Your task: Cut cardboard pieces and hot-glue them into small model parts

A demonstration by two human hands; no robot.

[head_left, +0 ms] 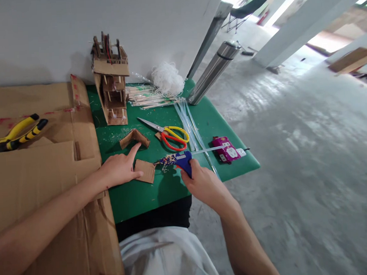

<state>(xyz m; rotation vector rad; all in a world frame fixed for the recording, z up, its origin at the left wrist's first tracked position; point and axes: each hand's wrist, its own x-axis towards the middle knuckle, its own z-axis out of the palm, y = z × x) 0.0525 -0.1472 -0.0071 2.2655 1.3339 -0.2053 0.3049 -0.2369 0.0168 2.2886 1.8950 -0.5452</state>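
Observation:
My right hand is wrapped round the handle of a blue hot glue gun, with a clear glue stick jutting from its back. The gun's nozzle meets the right edge of a small flat cardboard piece on the green tabletop. My left hand has thumb and index finger spread; the thumb rests on that cardboard piece. The index fingertip reaches to a bent cardboard strip standing just behind. Scissors with red and yellow handles lie beyond the glue gun.
A cardboard tower stands against the wall beside wooden sticks and white string. Glue sticks, a steel flask and a purple power socket are on the right. Pliers lie on cardboard sheets at left.

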